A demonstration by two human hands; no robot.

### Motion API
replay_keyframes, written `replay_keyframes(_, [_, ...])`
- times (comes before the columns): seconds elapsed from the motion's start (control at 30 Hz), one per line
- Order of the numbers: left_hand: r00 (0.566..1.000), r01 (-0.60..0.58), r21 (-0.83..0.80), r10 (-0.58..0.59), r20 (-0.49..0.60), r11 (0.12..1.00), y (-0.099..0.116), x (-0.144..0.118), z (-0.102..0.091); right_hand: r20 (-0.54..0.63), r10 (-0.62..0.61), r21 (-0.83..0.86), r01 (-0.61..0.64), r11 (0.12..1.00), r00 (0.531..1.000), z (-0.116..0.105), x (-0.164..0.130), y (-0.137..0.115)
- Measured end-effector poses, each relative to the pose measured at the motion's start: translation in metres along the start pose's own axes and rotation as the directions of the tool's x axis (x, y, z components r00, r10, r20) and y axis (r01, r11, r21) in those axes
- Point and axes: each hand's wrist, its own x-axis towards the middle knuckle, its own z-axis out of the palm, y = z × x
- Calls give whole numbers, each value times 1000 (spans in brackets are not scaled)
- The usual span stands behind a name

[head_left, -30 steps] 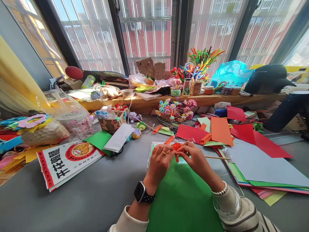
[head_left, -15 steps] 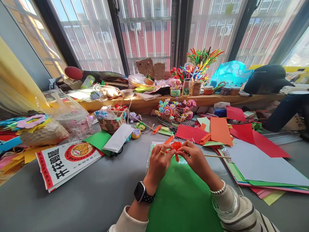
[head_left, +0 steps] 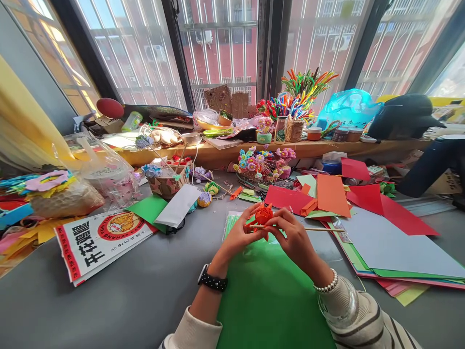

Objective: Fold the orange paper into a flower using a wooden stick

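An orange-red paper flower (head_left: 263, 214) is held above the green sheet (head_left: 269, 295) in front of me. My left hand (head_left: 238, 232) grips it from the left side, fingers behind and thumb below. In my right hand (head_left: 290, 235) a thin wooden stick (head_left: 319, 229) is pinched. The stick lies level across the front of the flower and sticks out to the right past the hand. My right fingertips are close to the flower's petals; whether they touch them I cannot tell.
Left lies a printed paper bag (head_left: 109, 242) beside a green paper (head_left: 148, 211) and a white paper (head_left: 179, 206). To the right are an orange sheet (head_left: 332, 195), red sheets (head_left: 403, 211) and a large paper stack (head_left: 403, 247). Beaded flowers (head_left: 259, 162) stand behind my hands.
My left wrist has turned, so the flower now faces up and shows more petals. The stick now shows across its front. The orange strip left of the flower no longer shows.
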Motion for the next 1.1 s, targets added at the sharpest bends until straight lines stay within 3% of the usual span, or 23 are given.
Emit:
replay_keyframes(0.3, [999,-2,-100,-3,-51,995,0,1,7,-32,-30,-88,27,996,999,3,-2,-2])
replay_keyframes(0.6, [996,-12,-25,10,-83,1000,2,-2,11,-57,-53,-147,45,988,997,6,-3,-2])
replay_keyframes(1.1, [998,-2,-30,0,-63,1000,0,-4,12,-61,-58,-202,44,978,996,8,-3,-4])
